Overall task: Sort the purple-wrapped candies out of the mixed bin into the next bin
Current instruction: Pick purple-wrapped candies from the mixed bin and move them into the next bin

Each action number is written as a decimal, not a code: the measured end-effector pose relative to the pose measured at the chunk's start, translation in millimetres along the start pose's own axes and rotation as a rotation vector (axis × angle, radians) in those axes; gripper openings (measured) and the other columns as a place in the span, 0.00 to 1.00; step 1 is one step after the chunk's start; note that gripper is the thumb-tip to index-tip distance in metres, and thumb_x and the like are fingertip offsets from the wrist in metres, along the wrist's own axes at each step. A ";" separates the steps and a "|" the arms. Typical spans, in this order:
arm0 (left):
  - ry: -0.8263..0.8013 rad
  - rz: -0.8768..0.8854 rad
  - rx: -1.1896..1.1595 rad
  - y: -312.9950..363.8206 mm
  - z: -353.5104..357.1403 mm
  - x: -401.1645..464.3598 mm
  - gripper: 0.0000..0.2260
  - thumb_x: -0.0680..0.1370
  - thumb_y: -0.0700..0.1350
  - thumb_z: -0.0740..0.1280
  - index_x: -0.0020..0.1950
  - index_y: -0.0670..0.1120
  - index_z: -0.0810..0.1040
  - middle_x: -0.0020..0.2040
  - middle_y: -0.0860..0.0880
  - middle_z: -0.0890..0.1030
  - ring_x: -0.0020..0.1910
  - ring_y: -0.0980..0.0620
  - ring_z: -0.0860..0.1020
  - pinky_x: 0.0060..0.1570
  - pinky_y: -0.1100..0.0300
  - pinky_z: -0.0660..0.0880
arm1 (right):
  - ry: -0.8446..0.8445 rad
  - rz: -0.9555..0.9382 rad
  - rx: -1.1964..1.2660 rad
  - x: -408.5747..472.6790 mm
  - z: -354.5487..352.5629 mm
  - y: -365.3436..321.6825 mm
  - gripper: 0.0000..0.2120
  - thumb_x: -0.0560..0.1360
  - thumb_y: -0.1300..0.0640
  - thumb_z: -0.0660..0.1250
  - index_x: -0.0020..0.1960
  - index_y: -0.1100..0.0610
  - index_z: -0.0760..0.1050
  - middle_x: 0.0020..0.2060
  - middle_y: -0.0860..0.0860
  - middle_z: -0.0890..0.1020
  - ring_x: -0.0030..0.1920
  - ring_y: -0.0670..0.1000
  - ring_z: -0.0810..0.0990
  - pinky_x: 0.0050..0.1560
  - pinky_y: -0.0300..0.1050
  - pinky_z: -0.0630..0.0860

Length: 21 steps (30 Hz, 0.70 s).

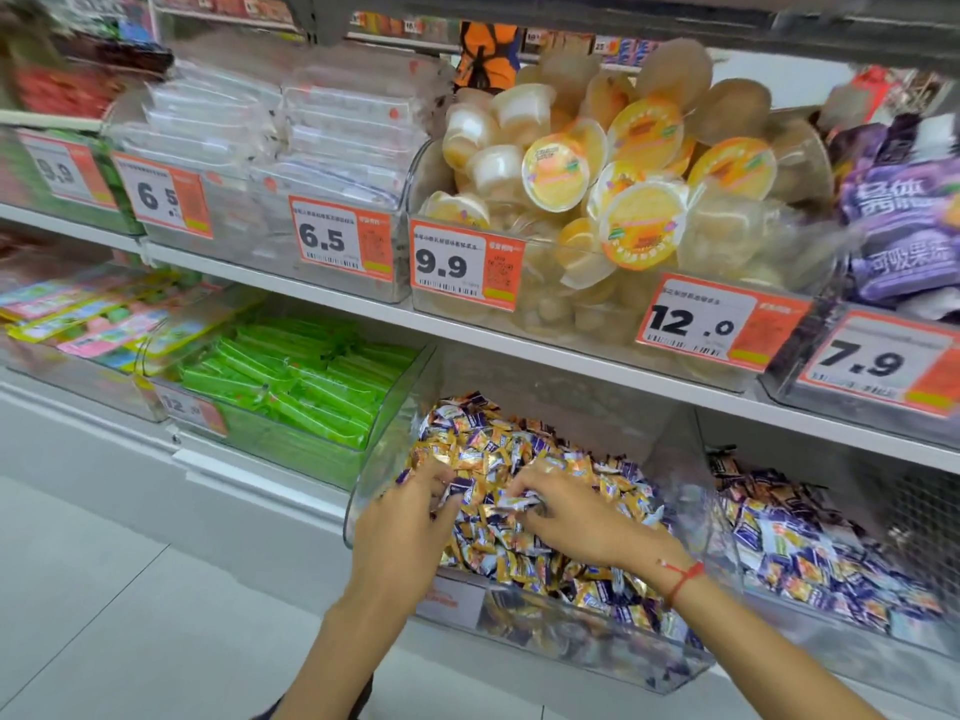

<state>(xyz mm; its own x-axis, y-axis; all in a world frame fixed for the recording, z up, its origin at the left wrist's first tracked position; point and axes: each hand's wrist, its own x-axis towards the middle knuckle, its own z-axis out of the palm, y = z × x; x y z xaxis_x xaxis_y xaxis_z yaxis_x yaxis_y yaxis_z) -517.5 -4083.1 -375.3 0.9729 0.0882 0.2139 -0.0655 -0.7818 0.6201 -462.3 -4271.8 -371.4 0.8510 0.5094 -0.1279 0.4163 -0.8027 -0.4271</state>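
Purple candies (470,418) lie mixed with gold ones in the mixed bin (597,662). Left hand (410,517) pinches a purple candy; right hand (566,511) has curled fingers (519,491) raking the pile. Next bin (852,646), just right, gathers the purple ones.

Single head-worn view, so I get no second angle and no overlap. It looks forward and down, tilted, at white store shelves (467,324) from close range. The clear plastic bin of mixed gold and purple candies (519,646) sits low centre, both hands reach in from the bottom edge, grey tiled floor (104,589) lower left. Wide-angle; edges blurred.
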 end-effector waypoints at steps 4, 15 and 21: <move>0.043 -0.044 -0.266 0.2 -14.9 -25.4 0.06 0.77 0.50 0.67 0.51 0.59 0.73 0.44 0.63 0.78 0.45 0.64 0.78 0.47 0.58 0.76 | -0.132 0.004 -0.219 5.3 12.3 -8.9 0.16 0.78 0.46 0.64 0.63 0.49 0.71 0.54 0.50 0.71 0.55 0.52 0.70 0.51 0.50 0.70; 0.016 -0.137 -0.387 -9.2 -22.7 -34.3 0.07 0.75 0.47 0.70 0.48 0.58 0.75 0.44 0.60 0.80 0.43 0.66 0.78 0.42 0.69 0.72 | 0.034 0.076 0.134 0.4 -9.5 -7.1 0.13 0.79 0.55 0.65 0.62 0.56 0.75 0.58 0.52 0.78 0.55 0.51 0.76 0.54 0.45 0.71; -0.123 -0.141 -0.532 7.6 3.5 -23.0 0.07 0.76 0.44 0.69 0.52 0.52 0.74 0.46 0.56 0.79 0.45 0.62 0.77 0.38 0.71 0.74 | 0.096 0.296 0.754 -31.7 -26.8 8.1 0.09 0.81 0.55 0.60 0.60 0.51 0.74 0.61 0.46 0.71 0.54 0.46 0.74 0.39 0.35 0.71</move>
<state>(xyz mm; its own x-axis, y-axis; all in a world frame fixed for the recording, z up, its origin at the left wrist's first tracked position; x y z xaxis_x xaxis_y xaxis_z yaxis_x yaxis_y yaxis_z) -539.7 -4093.2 -378.1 0.9970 0.0714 0.0314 -0.0047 -0.3457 0.9383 -477.3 -4302.7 -346.8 0.9298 0.2526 -0.2677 -0.1287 -0.4582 -0.8795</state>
